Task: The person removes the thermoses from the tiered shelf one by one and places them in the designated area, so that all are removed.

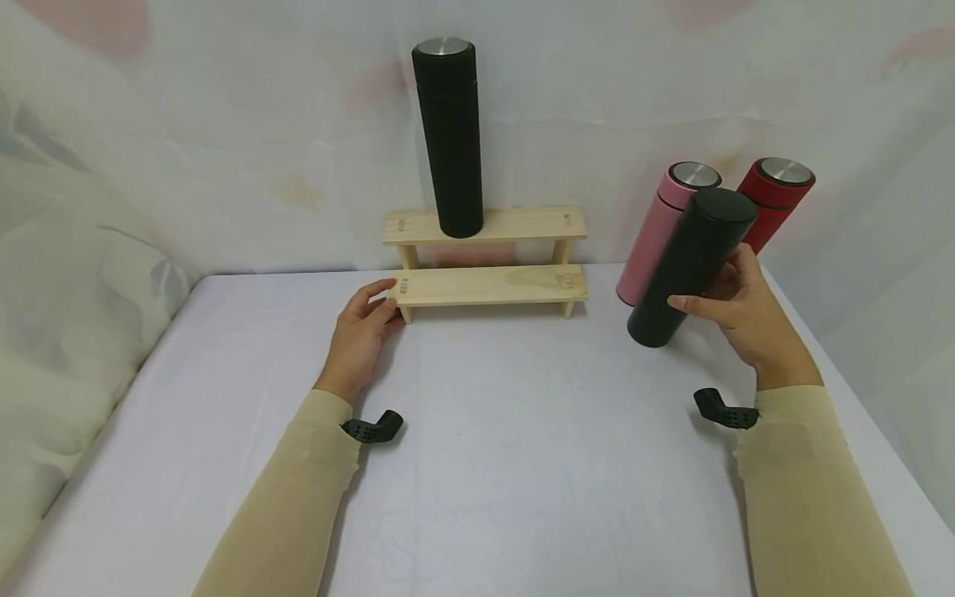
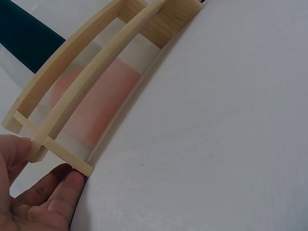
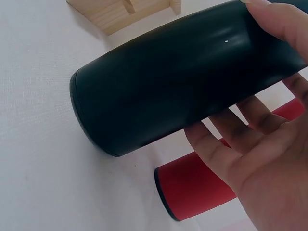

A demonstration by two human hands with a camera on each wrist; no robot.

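Observation:
My right hand [image 1: 734,307] grips a dark green thermos flask [image 1: 690,265], thumb on one side and fingers on the other. Whether its base touches the table cannot be told. In the right wrist view the flask [image 3: 159,82] crosses in front of a red flask [image 3: 192,187]. With thumb and fingers, my left hand [image 1: 361,332] holds the left end of a two-tier wooden stand [image 1: 488,286]. The left wrist view has the thumb at the board's end and fingertips by the leg. A black flask [image 1: 451,141] with a steel-topped lid stands on the upper tier.
A pink flask [image 1: 652,240] and a red flask [image 1: 776,195] stand at the right rear, partly hidden by the held flask. The white table [image 1: 492,464] ends at a draped cloth behind. Pale fabric [image 1: 67,274] hangs along the left edge.

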